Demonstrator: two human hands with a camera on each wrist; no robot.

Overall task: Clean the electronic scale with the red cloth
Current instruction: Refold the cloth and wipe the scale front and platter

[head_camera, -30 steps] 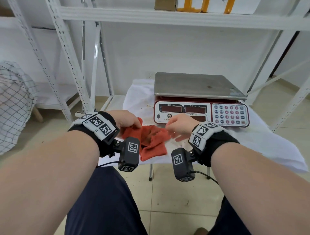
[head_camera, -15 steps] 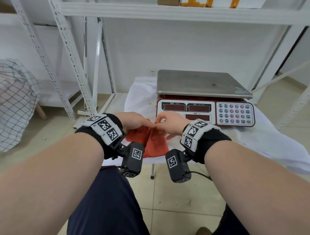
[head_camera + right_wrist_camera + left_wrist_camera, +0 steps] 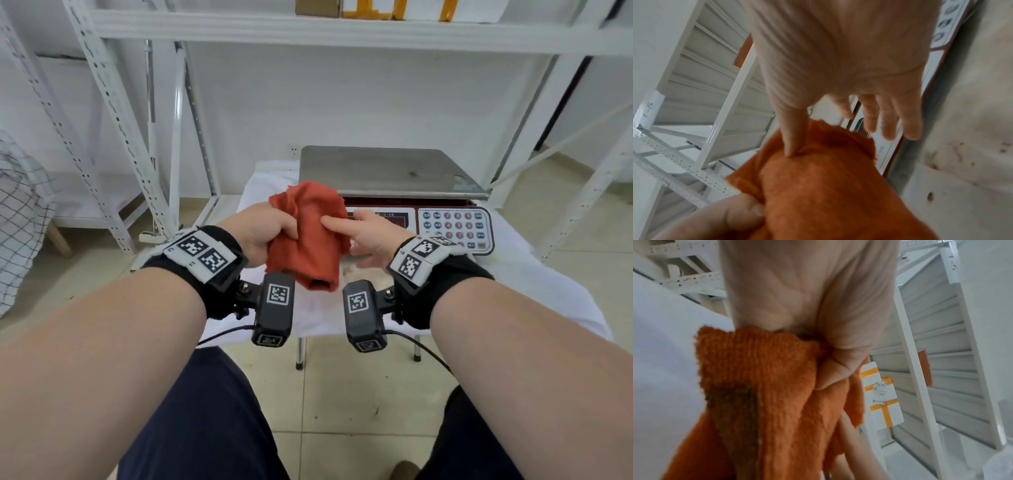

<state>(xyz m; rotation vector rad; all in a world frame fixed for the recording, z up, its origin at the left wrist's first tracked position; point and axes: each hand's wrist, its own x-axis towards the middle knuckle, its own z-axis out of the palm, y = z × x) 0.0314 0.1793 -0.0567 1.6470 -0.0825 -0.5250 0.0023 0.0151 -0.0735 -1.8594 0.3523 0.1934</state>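
The red cloth [image 3: 308, 236] hangs bunched in the air in front of the electronic scale [image 3: 387, 171], above the table's front edge. My left hand [image 3: 263, 229] grips its upper left part in a fist; the left wrist view shows the fingers [image 3: 838, 353] curled into the cloth [image 3: 766, 394]. My right hand [image 3: 370, 233] is at the cloth's right side. Its thumb [image 3: 791, 141] presses into the cloth [image 3: 828, 194] while the other fingers stay straight and spread. The scale has a steel platter with a small dark spot and a red front with a keypad [image 3: 452, 226].
The scale stands on a small table under a stained white cover [image 3: 513, 274]. White metal shelving [image 3: 130, 137] surrounds it, with taped boxes [image 3: 394, 8] on the shelf above. A checked fabric [image 3: 20, 205] is at far left. My knees are below over tiled floor.
The cloth has come up off the table cover and is now bunched in my left fist. My right hand has stopped pinching it and spread its fingers.
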